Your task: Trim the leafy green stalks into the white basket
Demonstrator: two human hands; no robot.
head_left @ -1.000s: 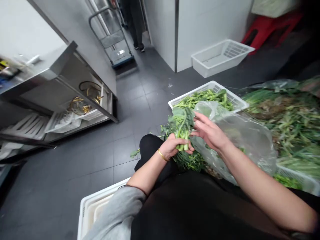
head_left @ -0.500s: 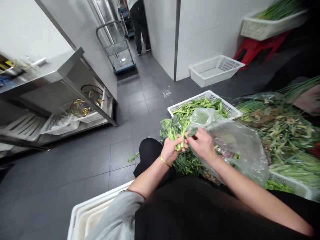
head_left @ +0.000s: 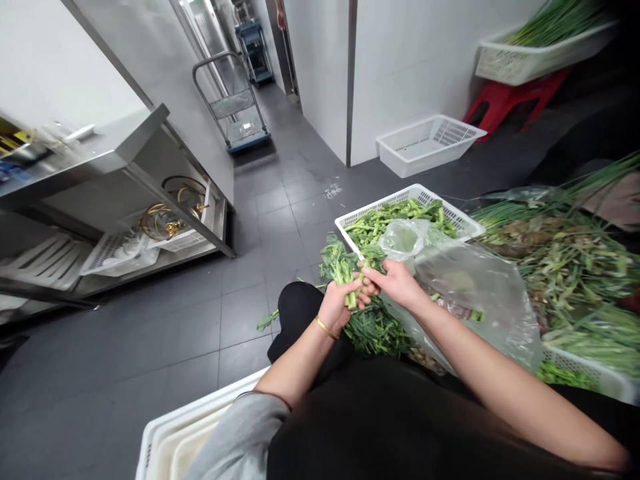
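My left hand [head_left: 335, 305] is closed around a small bunch of leafy green stalks [head_left: 339, 262], thumb across the cut ends. Against it, my right hand [head_left: 401, 285] pinches a single green stalk [head_left: 373, 255] between thumb and fingers. Just beyond my hands is a white perforated basket [head_left: 400, 195] with similar trimmed greens [head_left: 410, 215] in it. A clear plastic bag [head_left: 480, 287] spreads out under and beside my right forearm. Below my hands lies a darker heap of leafy greens [head_left: 383, 330].
Scallions and loose trimmings [head_left: 575, 260] are piled at the right, near another white basket [head_left: 613, 380]. A white basket [head_left: 425, 150] stands by the wall beside a red stool [head_left: 505, 100]. At left are a steel table [head_left: 125, 143] and a trolley [head_left: 235, 103]. Nested white baskets [head_left: 160, 440] sit lower left.
My right hand has moved slightly left and turned, from holding a dark leaf to pinching a stalk beside the left hand. The person in the background has moved mostly out of sight.
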